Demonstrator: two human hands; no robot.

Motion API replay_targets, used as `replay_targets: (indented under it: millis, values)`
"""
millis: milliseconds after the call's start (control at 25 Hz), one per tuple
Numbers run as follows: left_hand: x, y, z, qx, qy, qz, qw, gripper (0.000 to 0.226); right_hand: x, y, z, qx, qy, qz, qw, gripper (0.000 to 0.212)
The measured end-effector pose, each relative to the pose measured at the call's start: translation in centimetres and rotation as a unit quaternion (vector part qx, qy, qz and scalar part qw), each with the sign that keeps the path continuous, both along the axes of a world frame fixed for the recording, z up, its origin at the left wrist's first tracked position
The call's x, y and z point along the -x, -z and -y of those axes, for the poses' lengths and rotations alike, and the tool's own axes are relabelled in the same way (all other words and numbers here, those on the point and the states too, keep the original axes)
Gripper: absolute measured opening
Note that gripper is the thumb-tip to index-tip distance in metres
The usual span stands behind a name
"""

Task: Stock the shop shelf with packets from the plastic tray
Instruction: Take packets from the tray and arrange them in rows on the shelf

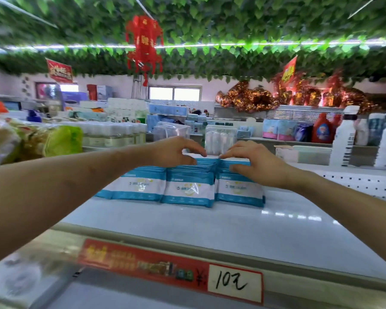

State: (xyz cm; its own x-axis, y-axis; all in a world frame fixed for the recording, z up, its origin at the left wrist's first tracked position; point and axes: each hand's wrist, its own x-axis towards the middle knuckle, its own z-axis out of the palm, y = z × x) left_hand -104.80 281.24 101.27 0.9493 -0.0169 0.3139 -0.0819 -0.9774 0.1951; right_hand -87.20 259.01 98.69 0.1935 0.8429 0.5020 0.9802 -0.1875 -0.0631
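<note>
Three short rows of blue-and-white packets (188, 188) standing upright, faces forward, on the white shop shelf (210, 228), well back from the red price strip (172, 267) along the front edge. Left hand (172, 152) curled over the top of the middle row, fingers (197, 150) bent down behind the rearmost packets, thumb pressed at the front. Right hand (252, 160) likewise over the row furthest to the right of the price strip, fingertips on the top edges, thumb tucked against the front faces. Each grip narrowed around packet tops; whether clamped or merely steadying, cannot tell.

Probably light, soft pouches with slick film skins: likely to bulge, slide against each other and topple as a row. Best taken across the sealed top edge or pinched front-to-back as a small bundle, squeezed gently.

Plastic tray not in view. Behind the packets, two clear plastic tubs (220, 139): the one further right filled with white pads or rolls, the other's contents unclear. Further right, a lidded translucent box (303, 153), contents not readable.
</note>
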Motion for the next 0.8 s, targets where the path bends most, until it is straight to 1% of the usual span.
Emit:
replay_targets:
  millis: [80,160,240,320,400,480,560,600,680,760,800]
  values:
    - [5.3,-0.3,-3.2,-0.015,-0.087,0.027,0.996,0.035,3.7,-0.1,-4.6,0.021,-0.059,0.012,0.998,0.036]
    - [10.9,0.0,-5.9,-0.026,-0.181,0.043,0.982,0.037,7.8,-0.1,-9.1,0.024,-0.104,0.022,0.994,0.034]
    - [17.9,1.2,-7.9,-0.033,-0.267,0.052,0.962,0.036,13.6,0.2,-14.2,0.002,-0.142,0.016,0.990,0.031]
    - [25.3,3.1,-9.1,-0.052,-0.335,0.058,0.939,0.036,20.6,0.7,-18.7,-0.013,-0.194,-0.024,0.981,0.028]
    - [32.7,5.8,-9.6,-0.068,-0.398,0.059,0.913,0.039,28.1,1.9,-22.3,-0.016,-0.269,-0.034,0.962,0.028]
    - [38.7,8.5,-9.2,-0.070,-0.454,0.068,0.886,0.041,34.5,3.7,-25.0,-0.009,-0.324,-0.033,0.945,0.030]
    - [44.6,11.9,-7.9,-0.043,-0.512,0.070,0.855,0.046,40.9,7.1,-26.8,0.010,-0.366,-0.037,0.930,0.030]
    - [47.3,13.8,-6.9,-0.023,-0.534,0.072,0.842,0.052,43.6,9.3,-27.3,0.025,-0.386,-0.046,0.921,0.029]
    - [52.2,18.5,-4.3,0.028,-0.572,0.093,0.815,0.060,48.2,14.2,-27.2,0.057,-0.438,-0.085,0.893,0.029]
    - [55.7,24.3,-0.7,0.085,-0.601,0.116,0.786,0.050,51.2,19.5,-26.5,0.071,-0.476,-0.134,0.866,0.029]
    - [56.5,27.0,1.2,0.107,-0.611,0.123,0.775,0.046,51.9,22.2,-26.1,0.078,-0.481,-0.158,0.859,0.028]
